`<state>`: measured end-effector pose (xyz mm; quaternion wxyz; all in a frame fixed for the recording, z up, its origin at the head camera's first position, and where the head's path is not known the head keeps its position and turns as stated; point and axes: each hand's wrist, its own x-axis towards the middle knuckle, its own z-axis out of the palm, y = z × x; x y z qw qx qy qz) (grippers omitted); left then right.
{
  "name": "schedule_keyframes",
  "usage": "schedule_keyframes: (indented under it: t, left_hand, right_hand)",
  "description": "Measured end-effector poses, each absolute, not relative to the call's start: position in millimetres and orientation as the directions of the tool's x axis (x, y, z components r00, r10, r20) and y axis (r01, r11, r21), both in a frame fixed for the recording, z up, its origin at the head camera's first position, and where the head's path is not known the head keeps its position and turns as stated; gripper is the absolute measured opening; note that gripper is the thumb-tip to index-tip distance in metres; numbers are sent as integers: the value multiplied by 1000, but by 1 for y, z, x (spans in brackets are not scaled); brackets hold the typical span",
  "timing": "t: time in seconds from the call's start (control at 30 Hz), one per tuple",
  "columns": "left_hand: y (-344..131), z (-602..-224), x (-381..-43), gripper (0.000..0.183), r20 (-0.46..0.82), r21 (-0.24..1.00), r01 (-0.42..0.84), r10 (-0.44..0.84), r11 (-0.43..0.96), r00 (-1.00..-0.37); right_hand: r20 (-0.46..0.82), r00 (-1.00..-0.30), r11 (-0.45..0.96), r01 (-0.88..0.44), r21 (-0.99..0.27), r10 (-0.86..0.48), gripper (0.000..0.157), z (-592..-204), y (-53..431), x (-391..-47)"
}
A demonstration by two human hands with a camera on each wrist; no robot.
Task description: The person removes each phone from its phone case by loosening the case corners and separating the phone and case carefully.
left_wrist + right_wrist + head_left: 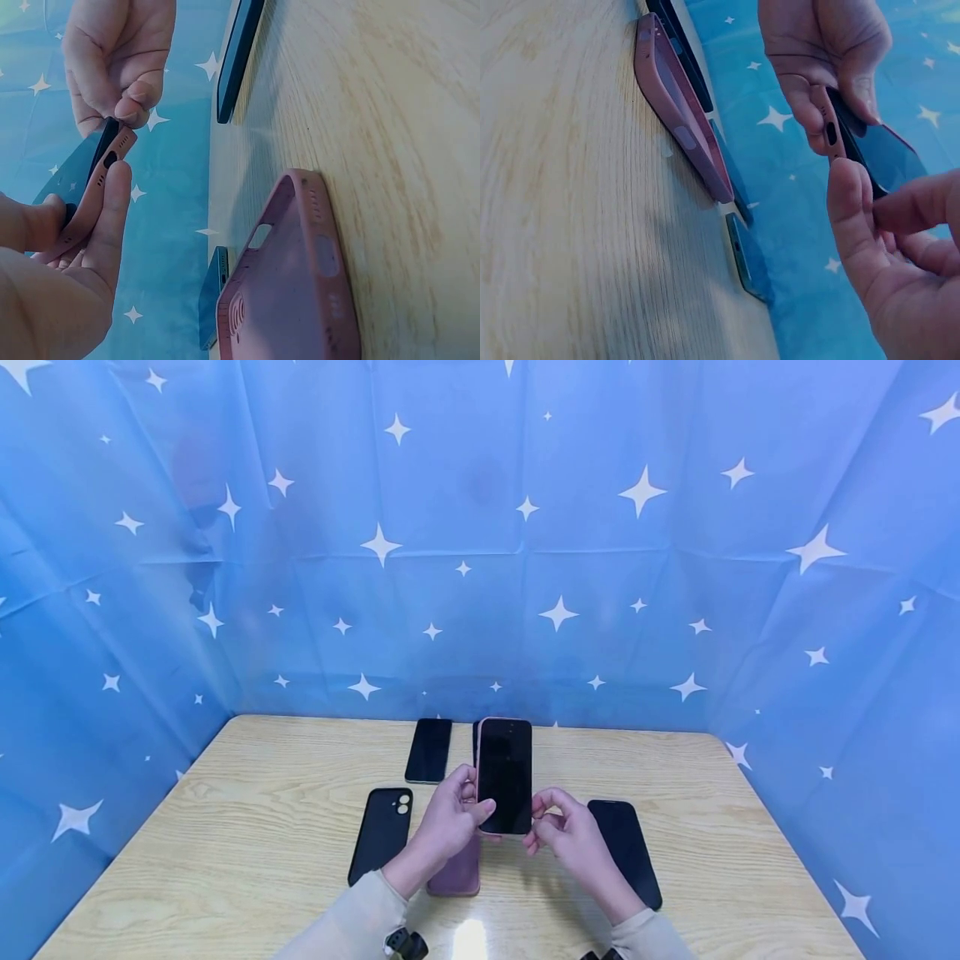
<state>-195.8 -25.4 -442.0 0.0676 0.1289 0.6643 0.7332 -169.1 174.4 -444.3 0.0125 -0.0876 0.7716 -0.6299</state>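
My left hand (446,818) holds a phone (505,777) raised over the table, its dark screen towards me. A pink phone case (91,196) lies around the phone's back and edges. The left thumb rests on the screen side, with the fingers behind the case. At the phone's lower right corner, my right hand (573,839) pinches the case with curled fingers. Near that corner the phone's dark edge stands above the case rim in the left wrist view. Below the held phone, a mauve-pink phone case (454,875) lies with its hollow side up.
A black phone case (382,833) lies left of the mauve one. One dark phone (429,750) is at the table's back, another dark phone (475,745) is mostly hidden behind the held one, and a third dark phone (628,856) lies beside my right forearm. A blue starred curtain (480,527) surrounds the table.
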Motion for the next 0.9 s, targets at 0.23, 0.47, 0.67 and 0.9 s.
schedule_keyframes:
  t: [0.23,0.47,0.67,0.9]
  left_hand:
    - [-23,-447,-196,19,92,994,72,260,-86,-961]
    - [-19,-450,-195,20,82,995,68,244,-66,-966]
    - [-19,-450,-194,22,84,996,87,229,2,-970]
    - [-20,-447,-196,25,88,989,109,206,97,-975]
  right_hand:
    - [115,-984,252,-146,-957,-133,9,-444,173,-168]
    - [82,-992,307,-107,-946,-93,24,-444,170,-169]
    - [49,-991,290,-84,-953,-126,24,-444,175,-170]
    - [13,-980,300,-72,-951,-197,26,-445,182,-175]
